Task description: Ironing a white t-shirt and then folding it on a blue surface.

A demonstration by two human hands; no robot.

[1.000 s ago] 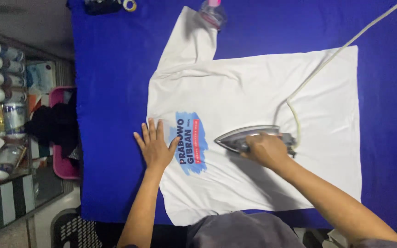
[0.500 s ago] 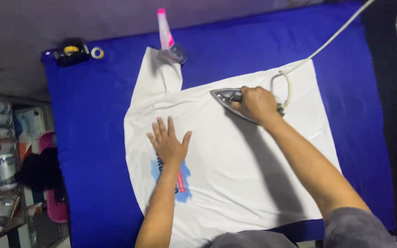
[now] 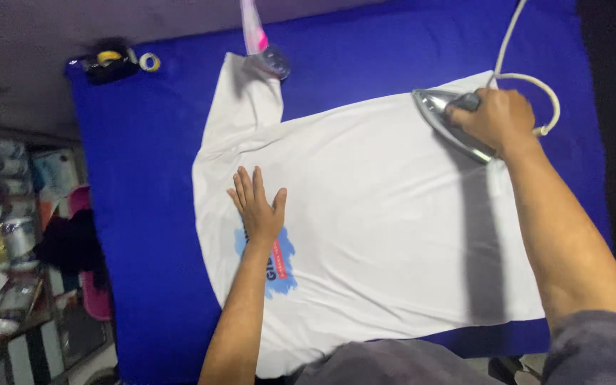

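Note:
A white T-shirt (image 3: 372,214) with a blue and red chest print (image 3: 283,260) lies flat on a blue covered table (image 3: 137,185). My left hand (image 3: 258,207) rests flat on the shirt, fingers spread, partly covering the print. My right hand (image 3: 497,117) grips the handle of a silver clothes iron (image 3: 443,121), which sits on the shirt's far right part with its tip pointing left. A white cord (image 3: 518,43) runs from the iron off the top edge.
A spray bottle with a pink top (image 3: 262,43) lies by the shirt's sleeve. Tape rolls and a dark object (image 3: 119,63) sit at the table's far left corner. Shelves with jars and clutter (image 3: 8,235) stand left of the table.
My right hand has moved the iron from near the print out across the shirt to its far right part. My left hand stays pressed near the print.

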